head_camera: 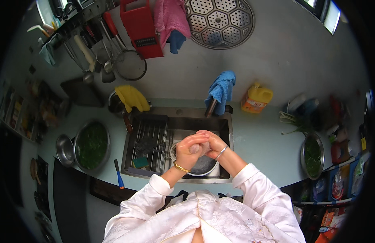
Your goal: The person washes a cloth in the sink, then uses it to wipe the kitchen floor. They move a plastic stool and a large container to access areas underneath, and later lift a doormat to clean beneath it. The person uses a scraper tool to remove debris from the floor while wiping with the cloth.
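Observation:
My left hand (192, 148), with a gold bangle at the wrist, and my right hand (215, 144), with a silver bangle, are cupped together above the stainless steel sink (179, 112). Between them is a pale, wet, roundish lump (204, 148), largely hidden by the fingers; what it is I cannot tell. Below the hands, in the sink, stands a white-rimmed bowl (205, 166) with cloudy liquid. A wire drying rack (163, 133) lies over the sink's left part, with a green and yellow sponge (140, 162) on it. A blue cloth (223, 86) drapes over the faucet (210, 108).
Left on the counter are a large metal bowl of leafy greens (92, 145), a smaller metal bowl (64, 150) and a blue-handled knife (119, 176). A yellow detergent jug (256, 98) stands behind the sink's right side. Another bowl of greens (312, 156) is far right. Utensils hang above.

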Action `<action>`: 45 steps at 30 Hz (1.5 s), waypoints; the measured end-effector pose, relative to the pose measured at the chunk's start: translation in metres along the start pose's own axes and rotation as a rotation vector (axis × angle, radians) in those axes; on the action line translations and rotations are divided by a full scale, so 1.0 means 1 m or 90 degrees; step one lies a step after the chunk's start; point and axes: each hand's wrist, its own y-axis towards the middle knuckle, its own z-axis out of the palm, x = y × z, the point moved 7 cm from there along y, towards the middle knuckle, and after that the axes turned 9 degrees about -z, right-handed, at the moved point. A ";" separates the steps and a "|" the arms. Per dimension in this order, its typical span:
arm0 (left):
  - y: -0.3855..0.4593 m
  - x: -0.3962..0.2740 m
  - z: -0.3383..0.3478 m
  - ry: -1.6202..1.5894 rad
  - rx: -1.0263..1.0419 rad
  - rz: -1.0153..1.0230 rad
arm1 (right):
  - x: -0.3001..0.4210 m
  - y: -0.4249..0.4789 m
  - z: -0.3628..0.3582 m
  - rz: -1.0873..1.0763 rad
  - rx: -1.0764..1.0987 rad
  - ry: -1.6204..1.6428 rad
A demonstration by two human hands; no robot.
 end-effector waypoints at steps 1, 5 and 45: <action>-0.001 -0.004 0.004 0.058 0.041 0.030 | -0.001 0.003 0.003 0.045 0.041 -0.025; 0.002 -0.029 0.015 0.124 0.174 0.155 | 0.024 0.010 0.033 0.124 0.195 -0.263; -0.131 0.066 0.116 0.465 0.567 0.440 | -0.077 0.008 -0.101 0.319 0.120 -0.258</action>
